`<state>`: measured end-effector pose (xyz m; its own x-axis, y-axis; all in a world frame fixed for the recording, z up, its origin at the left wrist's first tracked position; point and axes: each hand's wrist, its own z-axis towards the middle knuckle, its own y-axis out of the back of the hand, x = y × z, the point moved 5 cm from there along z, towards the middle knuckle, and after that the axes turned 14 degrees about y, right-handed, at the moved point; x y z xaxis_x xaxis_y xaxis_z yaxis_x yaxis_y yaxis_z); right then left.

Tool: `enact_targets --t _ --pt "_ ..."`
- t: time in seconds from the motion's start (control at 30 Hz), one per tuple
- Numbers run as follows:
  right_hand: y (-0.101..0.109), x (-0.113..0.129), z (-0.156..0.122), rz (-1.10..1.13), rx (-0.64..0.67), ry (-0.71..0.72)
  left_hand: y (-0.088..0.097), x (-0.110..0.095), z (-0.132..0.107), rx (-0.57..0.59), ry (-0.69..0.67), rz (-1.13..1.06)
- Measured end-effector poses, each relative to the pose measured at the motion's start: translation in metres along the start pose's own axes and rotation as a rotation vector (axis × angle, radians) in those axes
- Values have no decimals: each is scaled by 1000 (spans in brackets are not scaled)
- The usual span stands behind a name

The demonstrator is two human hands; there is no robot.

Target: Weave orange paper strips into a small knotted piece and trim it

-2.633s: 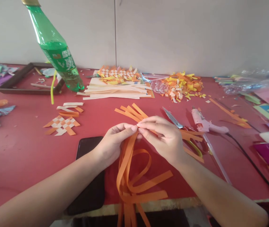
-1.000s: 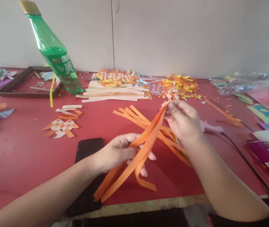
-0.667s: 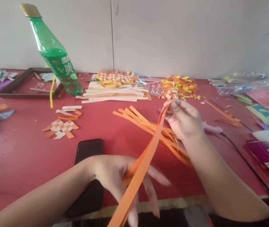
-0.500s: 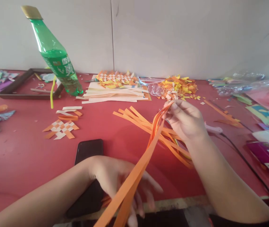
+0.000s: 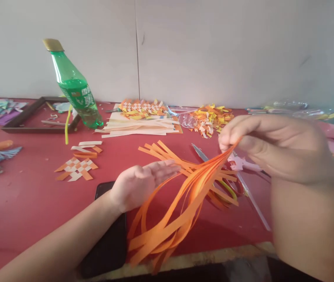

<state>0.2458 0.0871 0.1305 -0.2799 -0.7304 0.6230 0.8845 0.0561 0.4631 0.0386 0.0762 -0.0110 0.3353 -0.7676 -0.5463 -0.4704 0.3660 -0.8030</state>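
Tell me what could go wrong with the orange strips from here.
The right hand pinches the held strips at one end only, and they fan out below, so a few might slip free.

The left hand is open, not gripping them, so the loose ends could tangle.

The scissors lie by the loose strips on the table, so strips might snag there.

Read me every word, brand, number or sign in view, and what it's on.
Green bottle: white characters on its label, too blurred to quote.
Orange strips in the right hand: no text seen.
Elsewhere: nothing readable.
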Motion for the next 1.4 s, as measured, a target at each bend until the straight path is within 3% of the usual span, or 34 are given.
enact_targets --t 0.13,0.27,0.33,0.43,0.57,0.87,1.2,1.4 --pt "-14 11 19 -36 110 -47 -26 -31 -6 -127 -136 255" --pt "-29 20 34 -84 154 -45 -69 -54 -13 -133 -97 630" --pt "-36 23 40 -93 176 -63 -87 -64 -15 -125 -150 771" --pt "-42 26 47 -87 195 -121 -97 -71 -12 -167 -180 793" --pt "-42 30 53 -133 189 -115 -96 -69 -8 -210 -194 685" --pt "-29 25 60 -294 78 7 -85 -30 -7 -213 -56 438" --pt "-29 -25 51 -281 87 -162 -46 65 -19 -252 144 -28" --pt "-45 -59 42 -308 148 -245 -27 91 -29 -338 224 -103"
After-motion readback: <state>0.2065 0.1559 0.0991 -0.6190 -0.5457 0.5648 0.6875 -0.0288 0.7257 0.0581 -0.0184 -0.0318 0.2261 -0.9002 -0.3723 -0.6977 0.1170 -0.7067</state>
